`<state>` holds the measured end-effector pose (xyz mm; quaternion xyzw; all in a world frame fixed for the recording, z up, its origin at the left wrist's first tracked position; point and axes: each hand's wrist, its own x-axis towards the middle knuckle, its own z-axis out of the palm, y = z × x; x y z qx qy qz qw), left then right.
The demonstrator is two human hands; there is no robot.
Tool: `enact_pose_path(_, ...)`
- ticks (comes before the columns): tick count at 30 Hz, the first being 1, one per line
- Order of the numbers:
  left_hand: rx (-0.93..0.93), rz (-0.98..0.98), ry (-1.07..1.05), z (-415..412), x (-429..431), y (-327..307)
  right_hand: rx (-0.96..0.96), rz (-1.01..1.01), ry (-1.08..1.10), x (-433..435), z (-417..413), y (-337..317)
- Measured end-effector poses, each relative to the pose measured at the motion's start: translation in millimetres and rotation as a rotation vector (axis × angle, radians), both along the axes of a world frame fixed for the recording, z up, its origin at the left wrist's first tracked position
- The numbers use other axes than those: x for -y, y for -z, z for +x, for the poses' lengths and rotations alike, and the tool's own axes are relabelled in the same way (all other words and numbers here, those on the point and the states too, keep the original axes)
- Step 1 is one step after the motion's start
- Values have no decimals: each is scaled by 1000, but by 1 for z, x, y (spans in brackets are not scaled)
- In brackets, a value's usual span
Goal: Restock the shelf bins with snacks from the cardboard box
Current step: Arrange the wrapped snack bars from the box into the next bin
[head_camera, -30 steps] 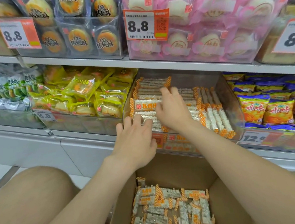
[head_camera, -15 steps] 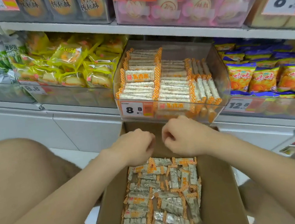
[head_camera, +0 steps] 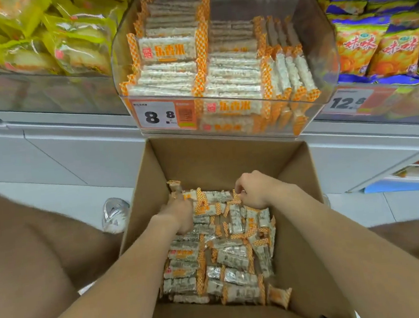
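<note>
Snack bars (head_camera: 232, 260) lie mostly crosswise at the far end of the cardboard box (head_camera: 215, 155), right hand (head_camera: 255, 192) pinching some, left hand (head_camera: 180, 213) dug in, grip hidden, shelf bin (head_camera: 317, 22) straight up ahead.

Open cardboard box (head_camera: 216, 158) holds jumbled orange-edged snack bars (head_camera: 232, 258), below the clear bin (head_camera: 320, 30) of stacked ones.

Matt cardboard box (head_camera: 218, 158), glossy plastic snack wrappers (head_camera: 232, 258), clear bin (head_camera: 319, 35)
</note>
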<state>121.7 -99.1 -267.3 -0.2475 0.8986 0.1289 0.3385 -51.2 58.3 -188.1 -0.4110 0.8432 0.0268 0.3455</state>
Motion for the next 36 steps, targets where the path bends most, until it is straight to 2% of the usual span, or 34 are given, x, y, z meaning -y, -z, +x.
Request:
enact_pose_path(2,-31,25,-98,-2,-1,17,-10,-11,100,-4,-5,23)
enact_pose_path(5,-173,30,-286,-6,6,38,28,-36,237,-9,-2,60)
enact_pose_path(7,-253,-26,-327,-10,13,44,61,-24,269,-10,2,83)
enact_pose_path(10,-269,-79,-343,-19,17,50,83,-17,270,-5,5,105)
enact_pose_path(14,-254,-160,-215,-21,12,56,43,-94,177,10,7,122)
enact_pose_path(18,-239,86,-315,-13,2,70,66,-116,121,22,19,139)
enact_pose_path(21,-312,207,-383,-8,-4,76,118,18,21,27,31,152)
enact_pose_path(23,-336,260,-364,-7,-8,76,66,62,-54,27,40,160)
enact_pose_path(25,-311,219,-310,-4,-12,76,-80,36,-134,23,46,167)
enact_pose_path(27,-269,95,-221,-1,-15,79,-195,18,-214,17,47,172)
enact_pose_path(29,-249,49,-168,-1,-15,82,-200,17,-229,10,44,175)
enact_pose_path(31,-224,134,-198,-2,-14,81,-121,-29,-157,2,38,173)
enact_pose_path(33,-196,188,-210,-2,-14,81,-62,-208,12,-4,30,167)
enact_pose_path(36,-249,109,-238,-1,-17,80,24,-561,503,-7,19,147)
